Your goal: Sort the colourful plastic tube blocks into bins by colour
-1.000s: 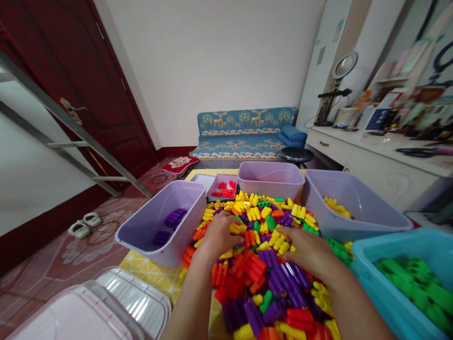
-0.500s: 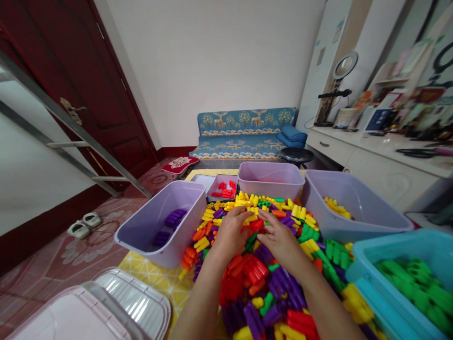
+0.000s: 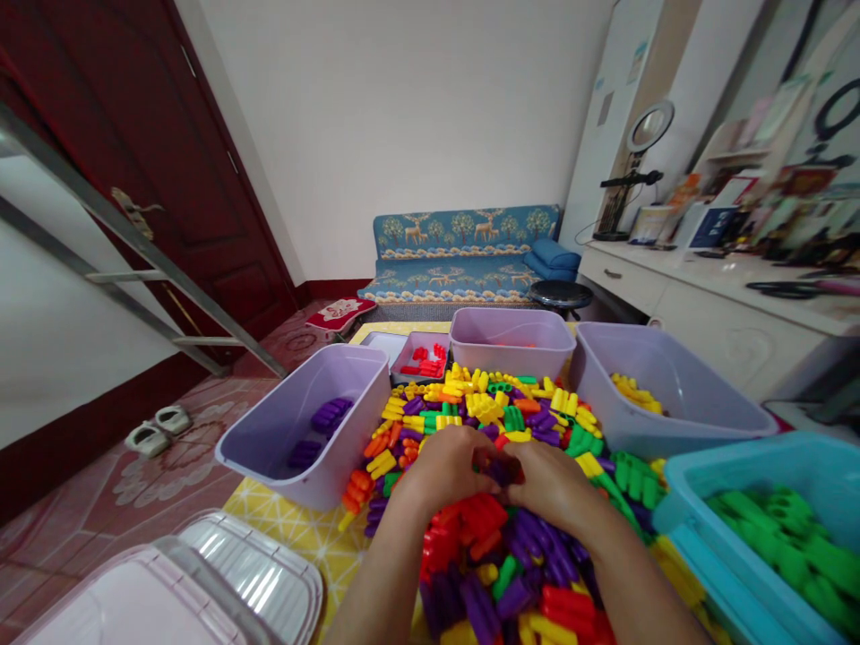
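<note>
A heap of plastic building blocks [image 3: 484, 408] in yellow, purple, red, orange and green covers the table. My left hand [image 3: 449, 466] and my right hand [image 3: 549, 479] are low in the middle of it, fingers curled inward and thumbs almost meeting. Dark purple shows in the gap between them, but what the fingers hold is mostly hidden. Just below the hands lie red blocks [image 3: 470, 524], with purple blocks [image 3: 544, 546] to their right.
Around the heap stand a lilac bin [image 3: 269, 461] with purple blocks, a small tray [image 3: 403, 369] with red ones, a back bin [image 3: 514, 349], a right bin [image 3: 705, 430] with yellow ones and a turquoise bin [image 3: 692, 493] with green ones. Lids [image 3: 269, 573] lie front left.
Both hands have come back toward me and closer together. Their fingers, spread over the heap before, are now curled down into it. Yellow blocks they covered now show behind them.
</note>
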A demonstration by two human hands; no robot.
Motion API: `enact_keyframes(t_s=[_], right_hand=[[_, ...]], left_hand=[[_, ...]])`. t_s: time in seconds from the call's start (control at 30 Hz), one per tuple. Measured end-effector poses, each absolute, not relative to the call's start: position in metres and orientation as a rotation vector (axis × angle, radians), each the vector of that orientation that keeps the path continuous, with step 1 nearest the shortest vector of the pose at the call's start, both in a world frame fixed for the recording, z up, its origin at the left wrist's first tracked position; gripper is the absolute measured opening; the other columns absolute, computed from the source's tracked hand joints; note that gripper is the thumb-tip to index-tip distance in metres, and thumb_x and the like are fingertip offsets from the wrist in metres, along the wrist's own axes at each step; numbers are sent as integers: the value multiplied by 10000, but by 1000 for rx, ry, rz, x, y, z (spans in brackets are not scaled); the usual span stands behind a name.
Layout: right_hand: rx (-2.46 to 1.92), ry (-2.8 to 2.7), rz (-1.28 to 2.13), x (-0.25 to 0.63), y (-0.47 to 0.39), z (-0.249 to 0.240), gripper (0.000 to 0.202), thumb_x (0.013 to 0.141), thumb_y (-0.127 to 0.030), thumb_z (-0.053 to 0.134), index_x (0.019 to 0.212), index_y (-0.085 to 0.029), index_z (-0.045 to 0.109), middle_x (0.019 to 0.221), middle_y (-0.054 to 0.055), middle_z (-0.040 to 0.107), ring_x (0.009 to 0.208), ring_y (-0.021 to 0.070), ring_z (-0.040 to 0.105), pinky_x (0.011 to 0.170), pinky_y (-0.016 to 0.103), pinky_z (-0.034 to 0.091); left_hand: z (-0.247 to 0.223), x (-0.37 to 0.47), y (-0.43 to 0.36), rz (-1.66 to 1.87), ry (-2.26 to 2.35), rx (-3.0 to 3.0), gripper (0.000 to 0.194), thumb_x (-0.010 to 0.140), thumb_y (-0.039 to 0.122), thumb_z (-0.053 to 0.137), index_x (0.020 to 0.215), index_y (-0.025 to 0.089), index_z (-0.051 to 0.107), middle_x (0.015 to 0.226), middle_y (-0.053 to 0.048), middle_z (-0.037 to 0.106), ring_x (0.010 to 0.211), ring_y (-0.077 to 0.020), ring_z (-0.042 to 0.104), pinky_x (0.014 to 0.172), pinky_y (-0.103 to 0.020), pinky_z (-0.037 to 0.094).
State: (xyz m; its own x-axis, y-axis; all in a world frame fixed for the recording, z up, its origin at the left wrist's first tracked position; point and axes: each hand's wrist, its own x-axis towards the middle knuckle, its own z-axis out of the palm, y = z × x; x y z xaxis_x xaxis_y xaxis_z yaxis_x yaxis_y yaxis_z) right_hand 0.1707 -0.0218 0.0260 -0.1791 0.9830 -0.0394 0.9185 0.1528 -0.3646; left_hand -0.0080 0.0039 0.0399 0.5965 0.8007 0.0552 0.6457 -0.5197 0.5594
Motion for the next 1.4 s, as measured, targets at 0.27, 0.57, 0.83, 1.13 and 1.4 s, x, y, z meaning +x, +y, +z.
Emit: enact_keyframes(t_s=[0.27, 0.57, 0.83, 1.13, 1.4], right_hand=[[-1526, -1757, 810, 160, -6, 9, 258, 655, -126, 559, 887, -188, 654, 775, 29, 696, 721, 175, 648, 607, 253, 444], [-1258, -1312, 975, 159, -1, 12, 381, 689, -338, 635, 1027, -166, 600, 961, 93, 682, 872, 212, 665, 738, 338, 537], [-1290, -1330, 899, 164, 2, 5, 419, 725, -368, 616, 1087, -161, 577, 1052, 114, 663, 798, 198, 669, 716, 345, 533], [-1332, -1361, 880, 165, 0, 10, 395, 739, -363, 603, 1080, -164, 582, 1091, 111, 653, 736, 174, 662, 683, 333, 537], [-1408, -1451, 803, 166, 0, 10, 350, 763, -346, 581, 1062, -166, 593, 1103, 100, 648, 815, 180, 648, 714, 311, 525]], left_hand=[[38, -3, 5, 615, 1252, 2279, 408, 683, 177, 649, 1085, 244, 639, 875, -18, 696, 767, -173, 611, 654, -243, 424], [46, -23, 22, 1243, 1126, 1455, 162, 658, 233, 724, 766, 133, 657, 562, 38, 522, 492, -67, 430, 473, -172, 316], [77, -53, 23, 1881, 357, 77, 295, 947, 250, 390, 685, 135, 463, 604, 24, 475, 504, -29, 469, 466, -98, 395], [73, -54, 19, 1818, 358, 69, 351, 955, 295, 269, 745, 128, 495, 655, -27, 541, 538, -69, 514, 494, -160, 438], [55, -30, 26, 1550, 877, 685, 259, 716, 261, 671, 948, 173, 599, 820, -3, 638, 650, -72, 584, 584, -167, 434]])
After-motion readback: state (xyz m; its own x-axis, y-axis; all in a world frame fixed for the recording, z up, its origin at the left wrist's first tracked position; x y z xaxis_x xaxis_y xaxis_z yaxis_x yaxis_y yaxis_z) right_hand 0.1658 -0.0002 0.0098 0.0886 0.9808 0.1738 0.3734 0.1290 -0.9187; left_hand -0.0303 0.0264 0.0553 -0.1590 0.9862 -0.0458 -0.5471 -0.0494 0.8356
